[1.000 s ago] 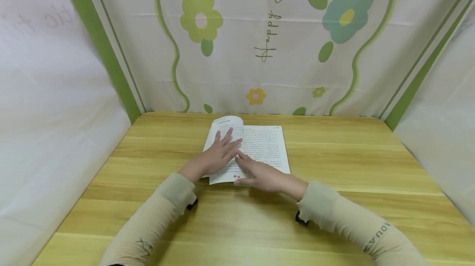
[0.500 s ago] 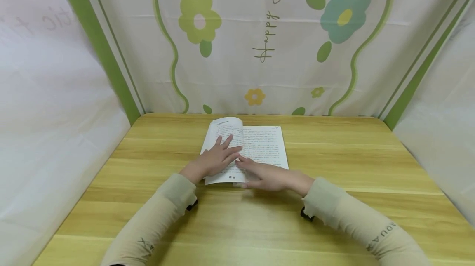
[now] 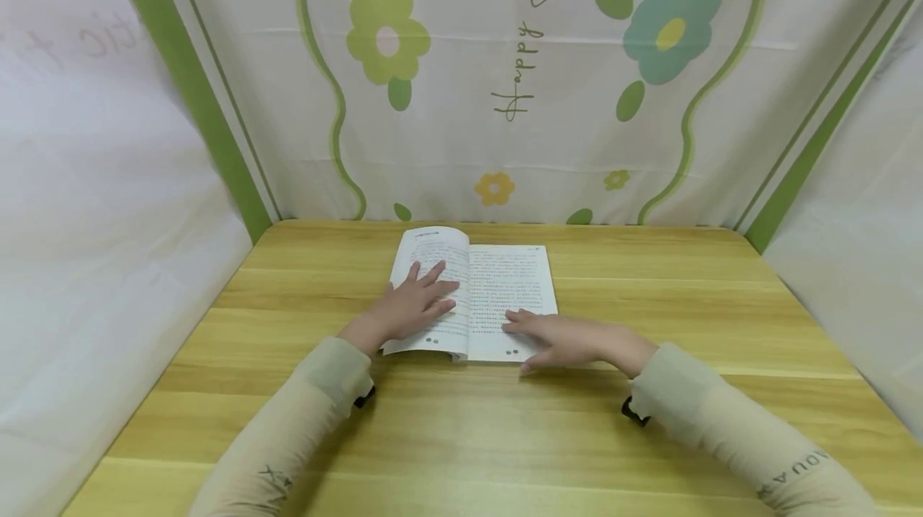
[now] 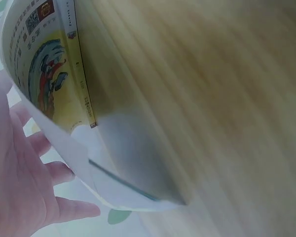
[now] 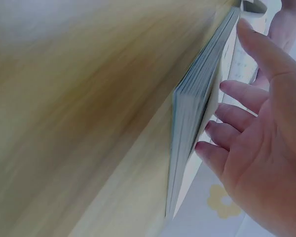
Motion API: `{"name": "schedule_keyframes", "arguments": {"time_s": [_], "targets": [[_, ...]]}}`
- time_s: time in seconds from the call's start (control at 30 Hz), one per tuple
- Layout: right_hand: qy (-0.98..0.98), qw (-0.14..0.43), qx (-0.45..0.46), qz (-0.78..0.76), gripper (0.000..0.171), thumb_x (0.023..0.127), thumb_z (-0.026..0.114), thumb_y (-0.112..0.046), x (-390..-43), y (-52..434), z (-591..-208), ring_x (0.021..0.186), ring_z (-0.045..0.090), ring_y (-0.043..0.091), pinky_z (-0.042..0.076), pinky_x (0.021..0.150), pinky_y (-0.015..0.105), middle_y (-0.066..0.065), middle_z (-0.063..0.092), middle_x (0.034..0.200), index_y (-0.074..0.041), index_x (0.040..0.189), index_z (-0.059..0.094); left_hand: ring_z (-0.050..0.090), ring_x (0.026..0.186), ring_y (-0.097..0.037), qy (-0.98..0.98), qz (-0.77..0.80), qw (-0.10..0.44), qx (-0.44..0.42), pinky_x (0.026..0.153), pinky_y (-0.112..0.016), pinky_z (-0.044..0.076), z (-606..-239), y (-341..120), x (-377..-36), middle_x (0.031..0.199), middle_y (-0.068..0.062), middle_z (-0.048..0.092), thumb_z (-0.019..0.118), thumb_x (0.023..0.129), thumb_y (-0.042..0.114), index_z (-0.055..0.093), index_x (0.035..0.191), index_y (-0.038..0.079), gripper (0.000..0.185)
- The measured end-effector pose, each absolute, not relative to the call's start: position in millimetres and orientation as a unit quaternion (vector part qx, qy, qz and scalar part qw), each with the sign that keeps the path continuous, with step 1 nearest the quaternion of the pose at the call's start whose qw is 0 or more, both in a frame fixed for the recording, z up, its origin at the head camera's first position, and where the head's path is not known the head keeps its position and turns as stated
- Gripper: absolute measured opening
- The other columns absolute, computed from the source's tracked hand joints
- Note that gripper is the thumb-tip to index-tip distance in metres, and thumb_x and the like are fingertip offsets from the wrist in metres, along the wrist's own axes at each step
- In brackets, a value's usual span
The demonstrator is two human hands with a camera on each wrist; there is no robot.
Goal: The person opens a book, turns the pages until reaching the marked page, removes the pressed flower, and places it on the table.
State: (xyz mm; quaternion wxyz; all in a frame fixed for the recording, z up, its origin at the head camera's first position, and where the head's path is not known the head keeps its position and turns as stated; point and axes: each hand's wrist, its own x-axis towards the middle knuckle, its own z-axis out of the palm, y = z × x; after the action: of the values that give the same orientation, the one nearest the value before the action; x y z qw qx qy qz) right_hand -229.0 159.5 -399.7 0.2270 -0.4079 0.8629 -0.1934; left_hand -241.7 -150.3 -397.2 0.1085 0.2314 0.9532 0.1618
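An open book (image 3: 485, 284) with printed pages lies at the middle of the table. My left hand (image 3: 409, 307) rests with spread fingers on its left page, which curves up off the table. Below that page the left wrist view shows the colourful cover (image 4: 59, 79), with a yellow picture and a QR code, bowed away from the wood. On the lower part of the right page lies my right hand (image 3: 566, 338), fingers extended and thumb near the bottom edge. The right wrist view shows the thick page block (image 5: 200, 74) beside the right hand's fingertips.
The wooden table (image 3: 461, 437) spreads out around the book. Behind it hangs a white curtain (image 3: 447, 140) printed with flowers, and white fabric walls (image 3: 108, 260) close off both sides.
My right hand has slid from the book's middle to the right, uncovering the right page and the spine fold. My left hand has moved slightly left, and the left page lies further over.
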Motion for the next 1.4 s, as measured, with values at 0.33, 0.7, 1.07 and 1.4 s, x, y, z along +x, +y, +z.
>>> {"name": "schedule_keyframes", "arguments": {"time_s": [0.33,0.7,1.07,1.4], "targets": [[0.864,0.232,-0.402,-0.194,0.075,0.096,0.075,-0.033,-229.5,177.3,-397.6,0.154,0.019,0.037,0.019,0.121,0.054,0.016,0.024,0.167,0.000,0.155,0.042,0.000,0.156,-0.037,0.954,0.168,0.131,0.212,0.113,-0.076,0.010,-395.2,-151.1,-244.2,0.169,0.000,0.023,0.054,0.102,0.057,0.020,0.166,0.018,0.082],[0.863,0.228,-0.412,-0.184,0.073,0.095,0.076,-0.027,-230.5,186.0,-392.6,0.151,0.024,0.039,0.025,0.119,0.055,0.018,0.029,0.165,0.002,0.153,0.044,-0.004,0.153,-0.046,0.946,0.142,0.149,0.249,0.113,-0.075,0.011,-393.9,-154.6,-241.5,0.172,-0.004,0.006,0.051,0.106,0.050,0.026,0.164,0.032,0.066],[0.866,0.240,-0.395,-0.192,0.063,0.100,0.070,-0.026,-234.9,188.4,-393.7,0.152,0.024,0.035,0.024,0.120,0.054,0.015,0.028,0.165,-0.002,0.153,0.047,-0.004,0.153,-0.046,0.947,0.116,0.158,0.254,0.114,-0.075,0.010,-394.2,-153.3,-241.2,0.172,-0.005,0.002,0.045,0.108,0.052,0.028,0.163,0.033,0.061],[0.856,0.232,-0.414,-0.203,0.050,0.092,0.064,0.001,-239.6,200.2,-389.8,0.146,0.036,0.038,0.039,0.110,0.046,0.018,0.043,0.156,0.002,0.142,0.058,-0.004,0.153,-0.045,0.947,0.128,0.162,0.246,0.114,-0.074,0.008,-394.8,-153.4,-242.1,0.172,-0.003,0.001,0.045,0.107,0.052,0.029,0.163,0.034,0.061]]}}
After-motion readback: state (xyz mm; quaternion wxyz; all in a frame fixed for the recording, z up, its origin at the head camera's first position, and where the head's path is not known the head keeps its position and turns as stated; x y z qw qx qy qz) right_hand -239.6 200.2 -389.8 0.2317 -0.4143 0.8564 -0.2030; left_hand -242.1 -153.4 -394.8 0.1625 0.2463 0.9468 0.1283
